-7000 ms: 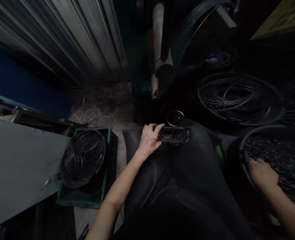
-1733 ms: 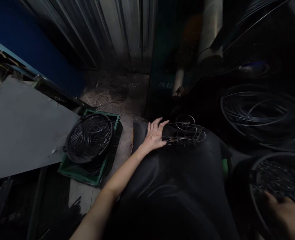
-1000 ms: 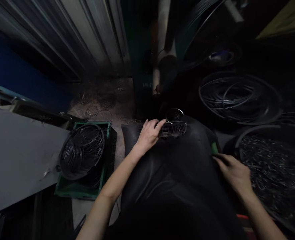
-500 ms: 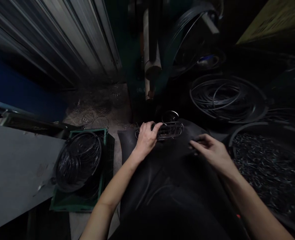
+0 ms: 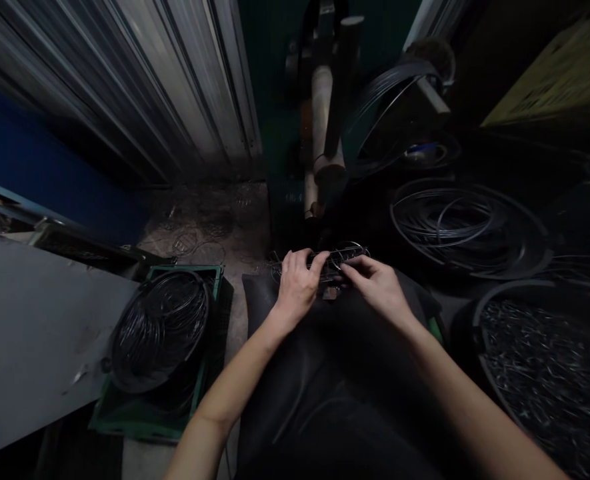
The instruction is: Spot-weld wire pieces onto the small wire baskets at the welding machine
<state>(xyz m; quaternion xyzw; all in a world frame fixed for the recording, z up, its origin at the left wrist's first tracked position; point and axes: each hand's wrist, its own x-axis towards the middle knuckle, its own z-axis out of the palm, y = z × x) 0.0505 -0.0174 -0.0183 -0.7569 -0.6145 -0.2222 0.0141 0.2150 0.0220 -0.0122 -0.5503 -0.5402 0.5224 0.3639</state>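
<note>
A small wire frame with curved ends and thin bars lies across the far edge of the dark apron over my lap. My left hand is closed round its left part, thumb on the near side. At its right part is my right hand, thumb and forefinger pinched together against the wires. Whether a separate small piece sits in that pinch is hidden. Just below the frame, between the hands, shows a small light metal piece.
A machine with a thick metal bar stands ahead. At right are a basin of coiled wire and a tub of small bent wire pieces. To the left, a black basin of wire rings rests on a green crate.
My right hand has moved left and forward from above the apron's right side to the wire frame. My left hand keeps its hold. The whole view has shifted slightly.
</note>
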